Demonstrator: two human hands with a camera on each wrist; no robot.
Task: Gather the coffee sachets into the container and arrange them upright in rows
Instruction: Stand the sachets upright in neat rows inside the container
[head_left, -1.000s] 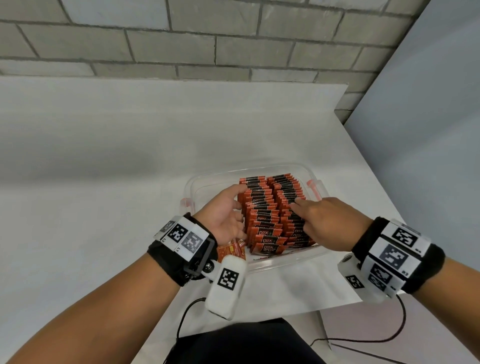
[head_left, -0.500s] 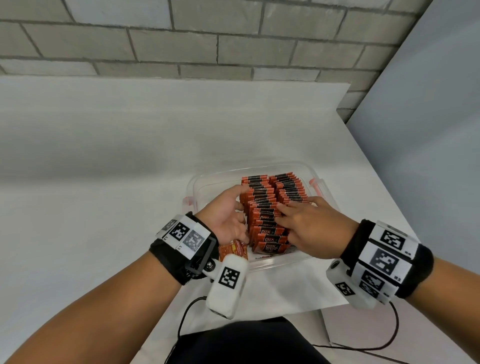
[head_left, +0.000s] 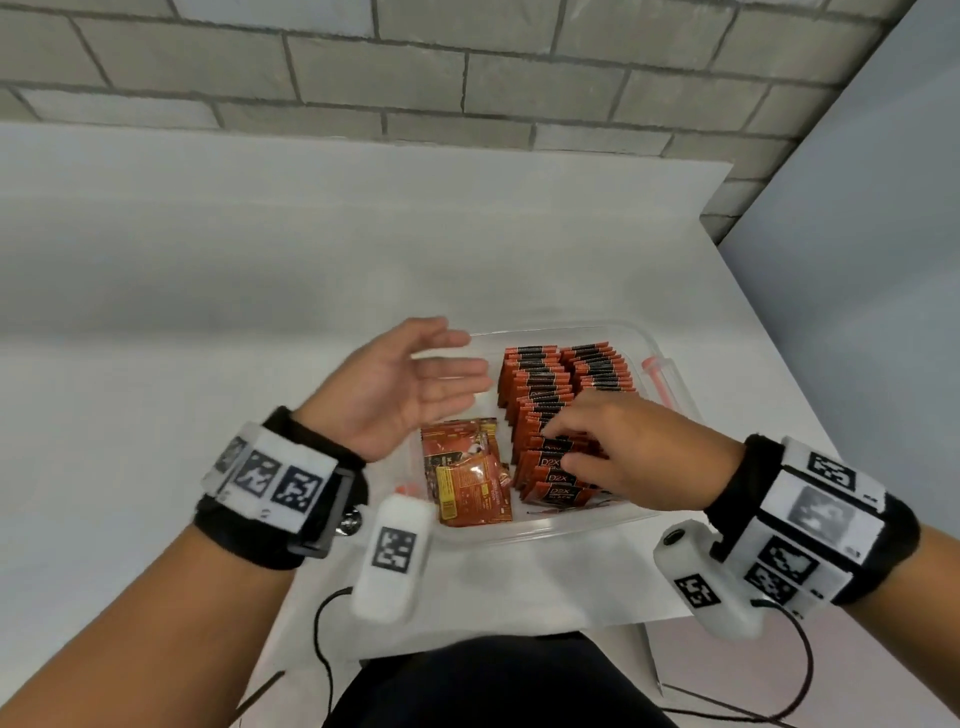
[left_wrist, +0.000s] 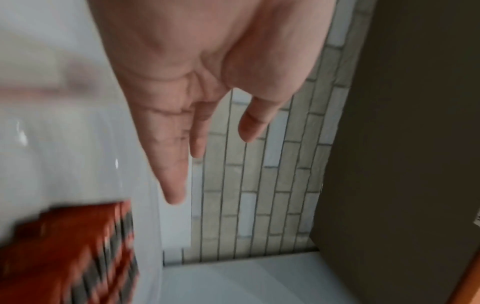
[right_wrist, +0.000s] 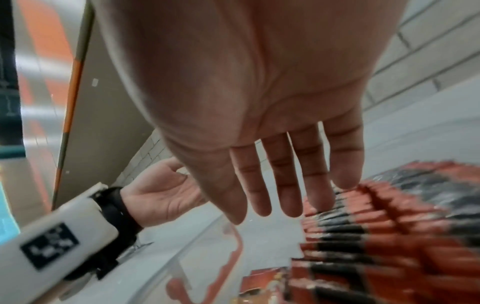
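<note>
Two rows of coffee sachets (head_left: 540, 395) stood upright side by side in one clear container (head_left: 670, 410) near the bench's (head_left: 208, 312) right front corner, too many and too tightly packed to count. Two larger packets (head_left: 465, 478) lay flat in the open left part of the container. The left hand (head_left: 400, 387) hung over the container's left rim, fingers straight, holding nothing. The right hand (head_left: 618, 447) rested with relaxed fingers on the front sachets, gripping none. The bench spread wide toward its left and far edges.
</note>
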